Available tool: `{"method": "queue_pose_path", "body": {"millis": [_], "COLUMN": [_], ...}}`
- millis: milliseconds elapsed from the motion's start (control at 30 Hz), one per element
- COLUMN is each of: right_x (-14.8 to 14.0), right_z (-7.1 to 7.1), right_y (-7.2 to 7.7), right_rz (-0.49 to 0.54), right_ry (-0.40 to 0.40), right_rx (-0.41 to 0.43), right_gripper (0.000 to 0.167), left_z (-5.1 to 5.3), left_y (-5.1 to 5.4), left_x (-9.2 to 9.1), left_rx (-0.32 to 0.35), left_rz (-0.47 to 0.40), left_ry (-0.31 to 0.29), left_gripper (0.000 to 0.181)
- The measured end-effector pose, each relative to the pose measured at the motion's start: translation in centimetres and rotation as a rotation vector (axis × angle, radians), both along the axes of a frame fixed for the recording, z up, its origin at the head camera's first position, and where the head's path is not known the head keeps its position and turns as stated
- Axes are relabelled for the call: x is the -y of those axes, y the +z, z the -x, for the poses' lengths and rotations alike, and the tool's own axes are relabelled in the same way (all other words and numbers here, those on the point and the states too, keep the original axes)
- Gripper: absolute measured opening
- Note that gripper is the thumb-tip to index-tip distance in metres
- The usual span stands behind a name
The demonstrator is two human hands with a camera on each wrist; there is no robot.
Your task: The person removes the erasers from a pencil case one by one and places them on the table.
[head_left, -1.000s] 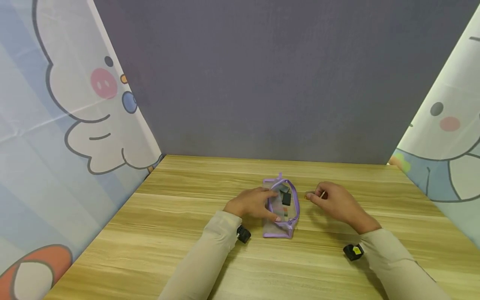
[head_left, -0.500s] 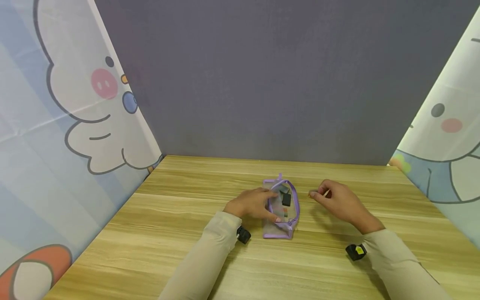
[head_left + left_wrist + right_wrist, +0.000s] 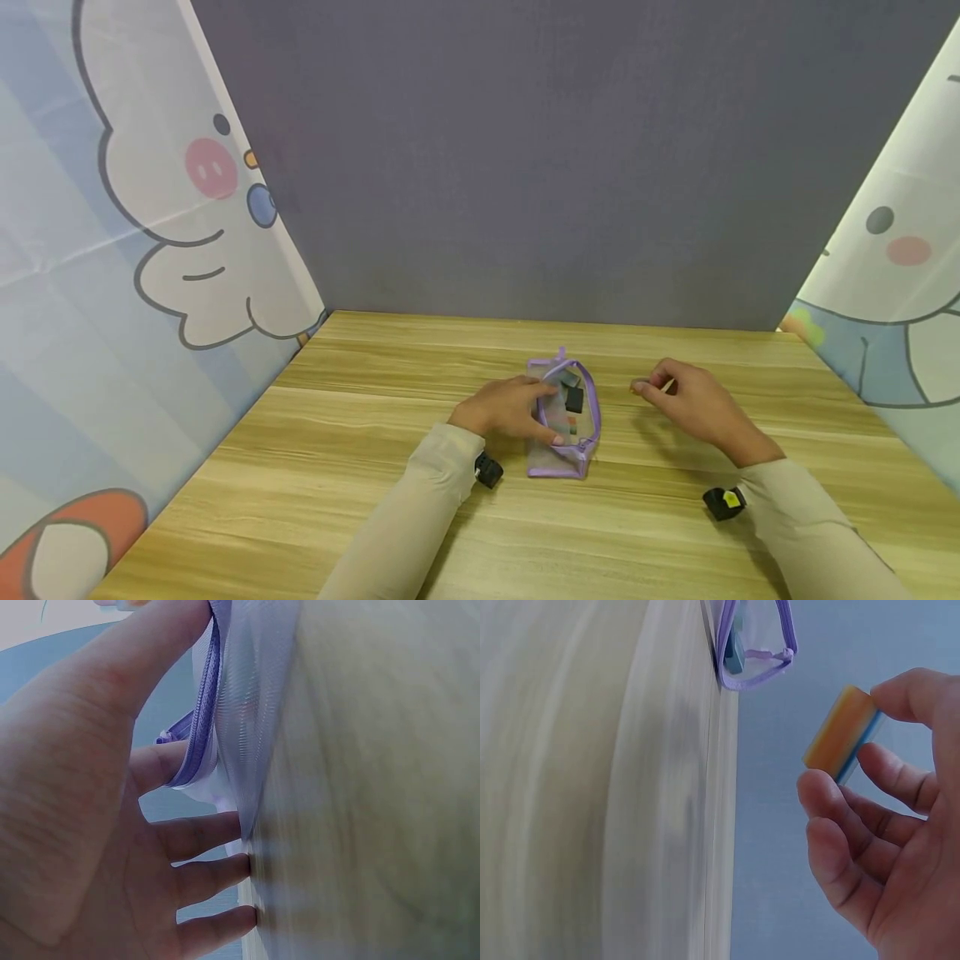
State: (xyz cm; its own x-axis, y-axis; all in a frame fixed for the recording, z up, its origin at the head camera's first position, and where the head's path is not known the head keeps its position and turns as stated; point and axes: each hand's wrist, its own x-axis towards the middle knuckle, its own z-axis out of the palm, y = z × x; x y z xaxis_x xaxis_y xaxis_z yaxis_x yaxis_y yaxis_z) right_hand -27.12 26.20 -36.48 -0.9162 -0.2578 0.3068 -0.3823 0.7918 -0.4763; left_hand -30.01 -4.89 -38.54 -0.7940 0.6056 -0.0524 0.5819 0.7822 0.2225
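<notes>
While the left hand (image 3: 512, 407) rests straight fingers on the unzipped pouch (image 3: 553, 417), the right hand (image 3: 686, 404) pinches the orange-and-blue block (image 3: 841, 731) | block above bench (image 3: 315, 433), right of pouch | brace pouch gently; grip block's edges firmly

Beige sleeves (image 3: 412, 508), black wrist cameras (image 3: 489, 472)

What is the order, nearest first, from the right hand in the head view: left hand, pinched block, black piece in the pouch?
1. Pinched block, in the right hand.
2. Black piece, inside the pouch, further left.
3. Left hand, at the pouch's left side.
</notes>
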Motion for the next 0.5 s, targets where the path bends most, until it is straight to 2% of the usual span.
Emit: {"method": "queue_pose_path", "body": {"millis": [500], "right_x": [-2.1], "right_z": [0.1], "right_y": [0.2], "right_rz": [0.017], "right_ry": [-0.028], "right_rx": [-0.015], "right_gripper": [0.031], "left_z": [0.1], "left_y": [-0.1], "left_x": [0.0], "left_rx": [-0.012], "left_rz": [0.017], "left_ry": [0.001], "left_gripper": [0.088]}}
